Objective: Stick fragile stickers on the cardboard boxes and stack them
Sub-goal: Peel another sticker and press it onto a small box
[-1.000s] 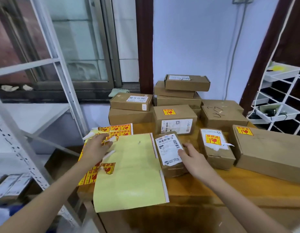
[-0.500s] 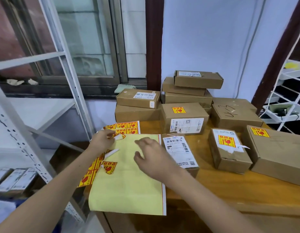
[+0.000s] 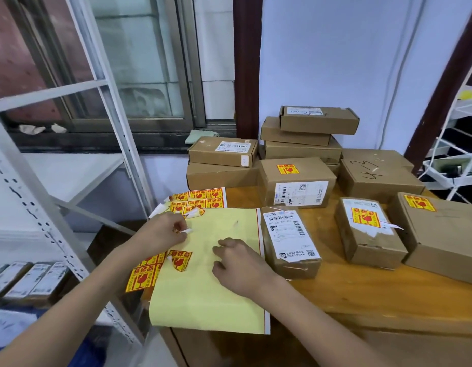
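On the wooden table (image 3: 361, 295), the left hand (image 3: 162, 231) pinches the curled corner of a sticker (image 3: 186, 231) at the far left edge of the yellow backing sheet (image 3: 211, 292), over the sheet of red-and-yellow fragile stickers (image 3: 200, 198). The right hand (image 3: 240, 266) rests on the backing sheet, fingers loosely bent and grasping nothing. Just right of it lies an unstickered cardboard box (image 3: 290, 242); three stickered boxes (image 3: 369, 231) stand farther right and beyond.

I am reaching both bare forearms forward over the bench; my left hand (image 3: 164, 231) is pinching with curled fingertips; my right hand (image 3: 238, 263) is resting palm-down, fingers loosely bent.
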